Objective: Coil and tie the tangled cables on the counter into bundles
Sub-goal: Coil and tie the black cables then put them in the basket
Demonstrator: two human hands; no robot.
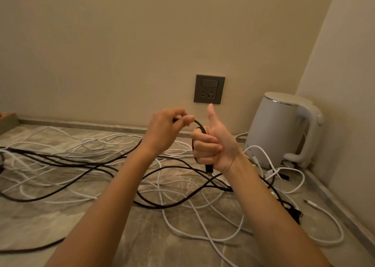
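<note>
Both hands are held up above the counter (142, 238), close together. The left hand (165, 129) is seen pinching a black cable (199, 124) between thumb and fingertips. The right hand (216, 147) is closed round the same cable, fingers curled and thumb pointed straight up. A short arc of cable is stretched between the two hands, and its plug end (209, 168) is left sticking out below the right fist. Beneath the forearms, more black strands (81, 165) are spread across the marbled surface, tangled with many white cables (203, 232). A white kettle (280, 128) is stood in the right corner by the wall, and a grey wall socket (210, 89) is mounted behind the hands.
</note>
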